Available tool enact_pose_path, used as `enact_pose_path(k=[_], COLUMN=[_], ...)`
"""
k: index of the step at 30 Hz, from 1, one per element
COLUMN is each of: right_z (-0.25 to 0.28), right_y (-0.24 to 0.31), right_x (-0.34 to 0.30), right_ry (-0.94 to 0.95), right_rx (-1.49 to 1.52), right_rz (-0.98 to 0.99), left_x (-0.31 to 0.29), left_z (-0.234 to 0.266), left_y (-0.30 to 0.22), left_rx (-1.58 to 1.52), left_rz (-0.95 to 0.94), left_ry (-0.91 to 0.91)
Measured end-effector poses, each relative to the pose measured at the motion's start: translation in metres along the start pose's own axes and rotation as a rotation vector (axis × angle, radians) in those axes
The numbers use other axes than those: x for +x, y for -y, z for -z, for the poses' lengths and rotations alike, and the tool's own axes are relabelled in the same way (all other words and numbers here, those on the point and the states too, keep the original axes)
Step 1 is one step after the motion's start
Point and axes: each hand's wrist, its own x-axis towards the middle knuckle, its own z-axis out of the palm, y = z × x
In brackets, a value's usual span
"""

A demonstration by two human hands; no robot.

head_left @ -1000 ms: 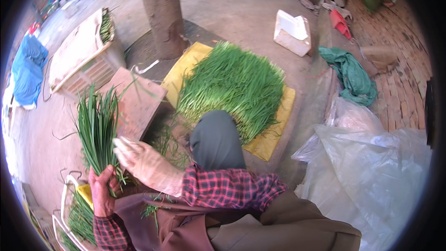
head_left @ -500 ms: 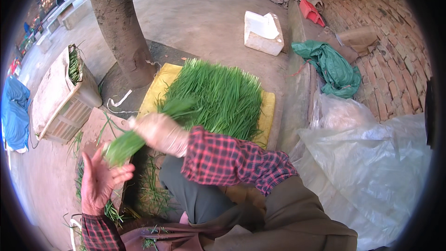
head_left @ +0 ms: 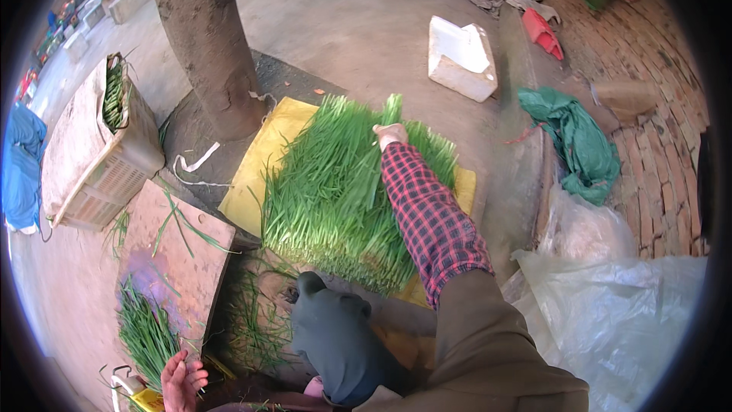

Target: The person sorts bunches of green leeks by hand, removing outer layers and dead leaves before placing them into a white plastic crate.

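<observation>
A thick, broad pile of green chives lies on a yellow sheet, with pale cut ends along its near edge. At the pile's far side my right hand is closed round a bunch of chives, whose pale tips stick out beyond the fist. Down at the lower left, my left hand has its fingers loosely bent and apart, and nothing shows in it. Just beyond it, a loose heap of longer chives rests partly on a worn board.
A lidded plastic crate with greens stands left, near a tree trunk. Beyond the pile sits a white foam box. Right are a green sack, clear plastic sheeting and a red object.
My right hand has swung from beside my left hand to the pile's far side. My left hand has dropped toward the lower edge, uncovering the board. The view has shifted slightly.
</observation>
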Motion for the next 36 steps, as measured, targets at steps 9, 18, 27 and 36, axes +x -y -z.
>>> enact_pose_path(k=[9,18,27,36], right_z=[-0.077,-0.051,0.023,-0.080], right_y=[-0.044,-0.041,0.084,-0.023], right_x=[0.034,-0.016,-0.353,-0.611], right_ry=[0.016,-0.250,0.974,1.558], right_rx=[-0.218,-1.019,-0.121,-0.411], right_rz=[0.255,1.200,1.167,1.846], left_x=[-0.017,-0.040,-0.038,0.035], left_z=[-0.001,0.034,0.142,0.144], left_y=[0.010,0.059,0.114,0.132], left_rx=[-0.158,-0.143,-0.174,-0.084], left_rz=[0.087,-0.174,-0.450,-0.246], left_ry=[-0.125,-0.278,-0.841,-0.566])
